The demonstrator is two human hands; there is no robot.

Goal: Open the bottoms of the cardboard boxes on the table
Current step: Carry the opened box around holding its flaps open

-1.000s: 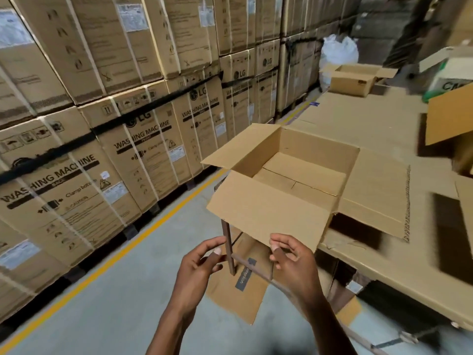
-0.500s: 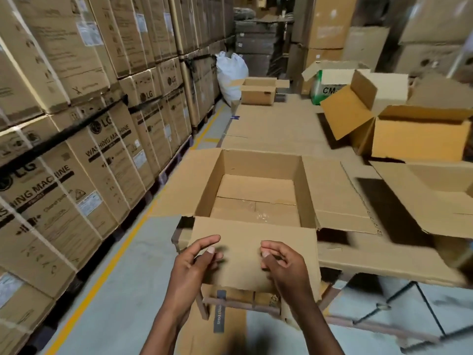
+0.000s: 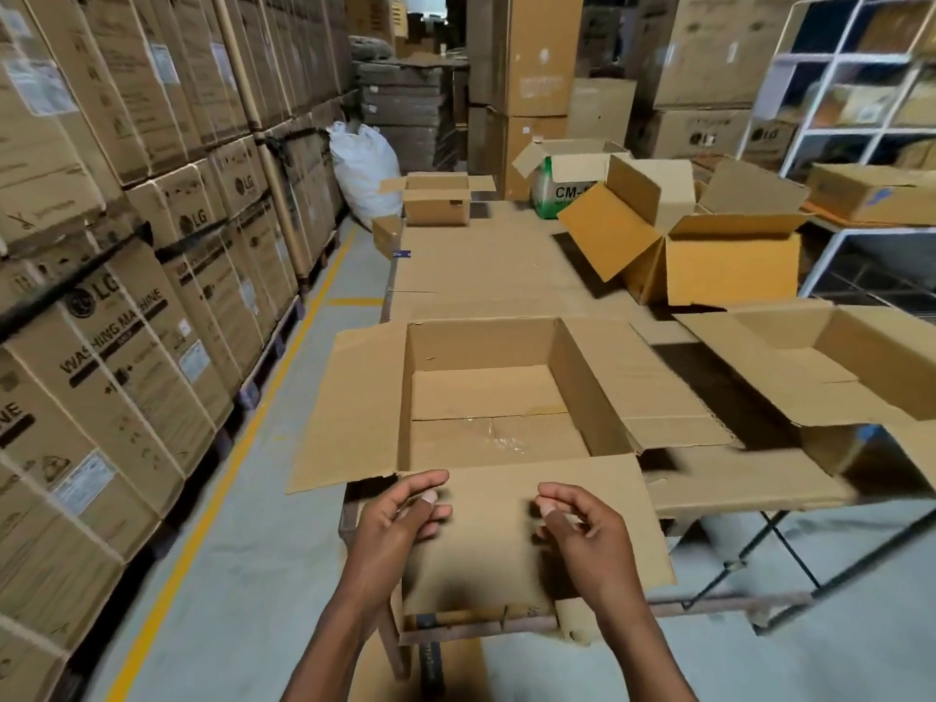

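Left hand [image 3: 400, 519] and right hand [image 3: 582, 524] loosely curled, gripping nothing, poised just above near flap [image 3: 511, 529]. Flap hanging forward off open box [image 3: 506, 397] at table [image 3: 481, 276] edge. Box bottom shut, taped seam showing. More open boxes [image 3: 729, 255] well apart, right and behind.

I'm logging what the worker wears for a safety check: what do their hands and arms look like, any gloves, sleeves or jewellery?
Both the left hand and the right hand are bare: no gloves, rings, watch or wristbands. The forearms are uncovered down to the frame's edge, with no sleeve in view.
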